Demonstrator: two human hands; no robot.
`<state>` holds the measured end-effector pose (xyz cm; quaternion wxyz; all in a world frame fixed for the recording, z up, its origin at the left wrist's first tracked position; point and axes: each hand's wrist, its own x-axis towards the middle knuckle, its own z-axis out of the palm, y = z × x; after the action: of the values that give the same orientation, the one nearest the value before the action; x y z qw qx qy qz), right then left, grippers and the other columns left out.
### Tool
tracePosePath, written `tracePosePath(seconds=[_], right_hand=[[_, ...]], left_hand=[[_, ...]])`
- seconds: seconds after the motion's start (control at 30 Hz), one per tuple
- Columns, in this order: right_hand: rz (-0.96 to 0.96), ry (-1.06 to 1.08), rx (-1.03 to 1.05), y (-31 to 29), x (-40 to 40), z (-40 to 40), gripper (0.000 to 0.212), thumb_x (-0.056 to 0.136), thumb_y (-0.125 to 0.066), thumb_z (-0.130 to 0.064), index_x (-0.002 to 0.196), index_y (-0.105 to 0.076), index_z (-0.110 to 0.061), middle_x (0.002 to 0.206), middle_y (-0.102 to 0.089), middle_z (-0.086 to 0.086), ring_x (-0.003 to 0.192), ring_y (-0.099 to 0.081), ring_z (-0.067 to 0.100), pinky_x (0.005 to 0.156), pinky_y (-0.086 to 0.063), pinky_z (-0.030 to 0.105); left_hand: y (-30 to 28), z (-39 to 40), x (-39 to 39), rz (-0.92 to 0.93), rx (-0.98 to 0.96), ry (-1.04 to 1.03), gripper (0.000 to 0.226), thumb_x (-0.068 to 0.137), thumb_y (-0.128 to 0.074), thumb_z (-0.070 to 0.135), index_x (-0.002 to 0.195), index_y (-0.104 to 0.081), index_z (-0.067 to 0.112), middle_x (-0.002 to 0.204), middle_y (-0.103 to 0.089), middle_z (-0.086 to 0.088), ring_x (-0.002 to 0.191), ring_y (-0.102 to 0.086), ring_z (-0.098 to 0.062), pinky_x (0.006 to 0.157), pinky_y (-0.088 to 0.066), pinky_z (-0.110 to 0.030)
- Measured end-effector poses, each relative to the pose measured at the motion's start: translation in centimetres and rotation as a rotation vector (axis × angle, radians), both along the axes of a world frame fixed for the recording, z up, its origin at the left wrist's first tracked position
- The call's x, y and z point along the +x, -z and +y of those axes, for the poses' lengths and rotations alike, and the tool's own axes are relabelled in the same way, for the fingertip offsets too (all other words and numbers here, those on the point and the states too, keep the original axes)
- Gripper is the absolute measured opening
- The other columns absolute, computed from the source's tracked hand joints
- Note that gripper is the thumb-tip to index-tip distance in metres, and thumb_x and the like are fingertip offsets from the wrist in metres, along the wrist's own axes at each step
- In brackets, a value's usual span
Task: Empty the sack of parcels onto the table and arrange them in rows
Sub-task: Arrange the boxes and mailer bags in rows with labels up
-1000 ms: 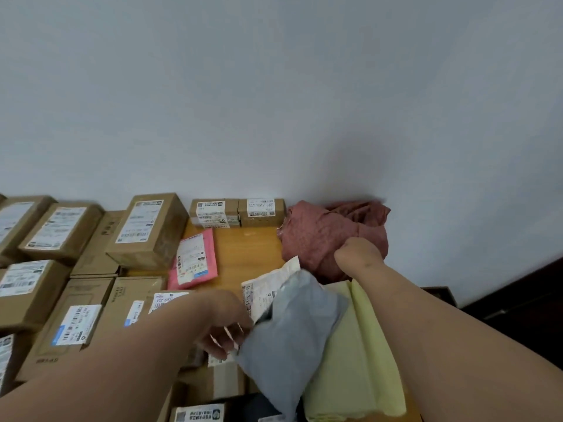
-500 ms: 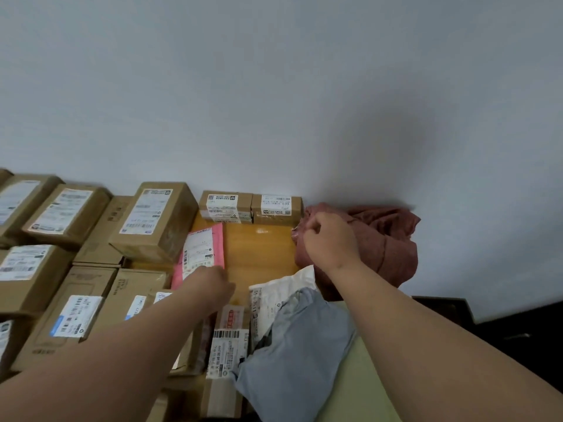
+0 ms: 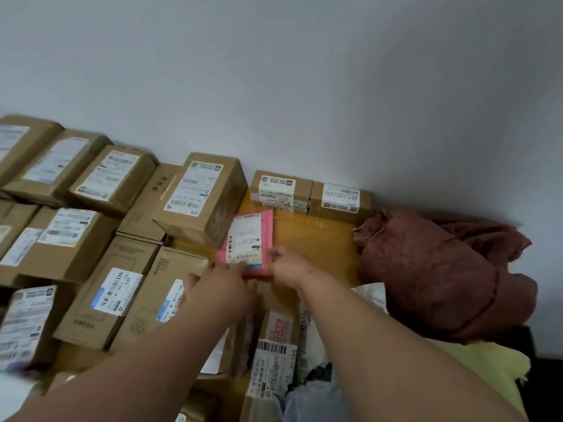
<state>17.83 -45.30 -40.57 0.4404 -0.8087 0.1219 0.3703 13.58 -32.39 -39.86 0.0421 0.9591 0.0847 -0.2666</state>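
Observation:
A flat pink parcel [image 3: 248,239] with a white label lies on the yellow-brown table [image 3: 320,236]. My left hand [image 3: 219,287] touches its near left corner and my right hand [image 3: 288,266] grips its near right edge. Brown cardboard parcels [image 3: 201,193] stand in rows on the left, and two small boxes [image 3: 310,193] sit against the wall. The crumpled dark red sack [image 3: 441,269] lies at the table's right end. Under my arms lie a labelled box [image 3: 274,360], a white bag [image 3: 371,295] and a grey bag [image 3: 307,400].
A white wall rises right behind the table. A pale yellow bag [image 3: 487,370] lies near the table's right edge, below the sack. Beyond that edge the floor is dark. Bare table top shows between the pink parcel and the sack.
My right hand has left the red sack and come left to the pink parcel. My left hand has reached forward to the same parcel. The view has shifted to the right.

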Motion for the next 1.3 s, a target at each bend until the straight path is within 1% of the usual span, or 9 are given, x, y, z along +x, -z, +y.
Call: tracePosePath(seconds=[0.17,0.3,0.43,0.63,0.73,0.87,0.97,1.17,1.3], right_hand=[[0.012,0.225,0.007,1.5,0.6,1.1,0.035,0.089,-0.063,-0.011,0.121,-0.055,-0.020,0.124,-0.060,0.005,0.111,-0.059,0.024,0.095,-0.053,0.040],[-0.065,0.286,-0.101,1.1,0.9,1.0,0.028,0.091,-0.056,-0.004,0.118,-0.052,-0.012,0.116,-0.059,0.007,0.099,-0.058,0.024,0.075,-0.054,0.032],[-0.099,0.279,-0.165,0.6,1.1,0.4,0.026,0.094,-0.051,-0.005,0.119,-0.050,-0.009,0.114,-0.059,0.008,0.088,-0.054,0.021,0.058,-0.043,0.026],[-0.070,0.265,-0.167,0.3,1.0,0.4,0.021,0.093,-0.056,-0.006,0.113,-0.051,-0.010,0.117,-0.062,0.009,0.100,-0.062,0.026,0.075,-0.055,0.033],[-0.074,0.104,-0.134,-0.3,0.4,0.5,0.031,0.094,-0.052,-0.005,0.124,-0.049,-0.012,0.122,-0.060,0.008,0.099,-0.059,0.022,0.086,-0.056,0.034],[-0.166,0.005,-0.172,-2.8,0.4,-1.0,0.034,0.096,-0.049,-0.007,0.128,-0.054,-0.013,0.125,-0.060,0.005,0.101,-0.059,0.021,0.077,-0.049,0.025],[-0.252,0.005,-0.285,-4.7,0.6,-3.4,0.029,0.093,-0.051,-0.008,0.119,-0.063,-0.012,0.125,-0.062,0.007,0.113,-0.058,0.025,0.083,-0.045,0.027],[-0.318,-0.017,-0.418,-7.3,-1.1,-8.7,0.028,0.093,-0.049,-0.011,0.114,-0.066,-0.007,0.119,-0.064,0.008,0.109,-0.060,0.025,0.089,-0.049,0.032],[-0.237,-0.153,-0.567,-8.2,-3.3,-11.4,0.023,0.091,-0.049,-0.010,0.104,-0.067,-0.006,0.112,-0.064,0.012,0.105,-0.061,0.029,0.077,-0.046,0.028]], left_hand=[[-0.3,-0.2,0.7,-0.001,0.003,0.015,0.046,0.096,-0.035,0.052,0.140,-0.042,0.041,0.130,-0.060,0.002,0.125,-0.048,-0.021,0.103,-0.023,-0.043],[-0.6,0.2,1.1,0.007,-0.019,-0.007,0.041,0.095,-0.038,0.051,0.132,-0.048,0.038,0.128,-0.059,0.002,0.123,-0.050,-0.022,0.103,-0.027,-0.046],[-0.3,0.9,1.0,0.025,-0.020,-0.004,0.048,0.092,-0.044,0.049,0.137,-0.043,0.034,0.131,-0.055,0.000,0.124,-0.050,-0.023,0.106,-0.028,-0.047],[-0.4,1.0,0.9,-0.025,-0.028,-0.023,0.045,0.092,-0.043,0.043,0.135,-0.048,0.032,0.129,-0.057,0.001,0.122,-0.051,-0.022,0.106,-0.027,-0.045],[-0.7,1.2,0.8,-0.066,-0.038,-0.028,0.046,0.093,-0.043,0.042,0.138,-0.047,0.033,0.131,-0.056,0.001,0.124,-0.050,-0.021,0.106,-0.026,-0.045],[-1.5,1.1,0.8,-0.097,-0.066,-0.014,0.043,0.096,-0.042,0.042,0.138,-0.048,0.033,0.132,-0.056,0.001,0.122,-0.051,-0.022,0.107,-0.027,-0.047],[-2.1,0.2,0.7,-0.102,-0.096,-0.016,0.041,0.096,-0.045,0.043,0.136,-0.050,0.031,0.137,-0.053,0.000,0.126,-0.049,-0.024,0.109,-0.027,-0.047],[-3.2,-3.0,0.0,-0.062,-0.135,0.030,0.047,0.095,-0.047,0.045,0.140,-0.046,0.032,0.144,-0.049,-0.002,0.133,-0.045,-0.027,0.113,-0.023,-0.052],[-3.8,-4.7,-1.1,-0.041,-0.158,0.067,0.041,0.093,-0.048,0.043,0.133,-0.053,0.032,0.135,-0.055,-0.001,0.127,-0.049,-0.026,0.113,-0.024,-0.052]])
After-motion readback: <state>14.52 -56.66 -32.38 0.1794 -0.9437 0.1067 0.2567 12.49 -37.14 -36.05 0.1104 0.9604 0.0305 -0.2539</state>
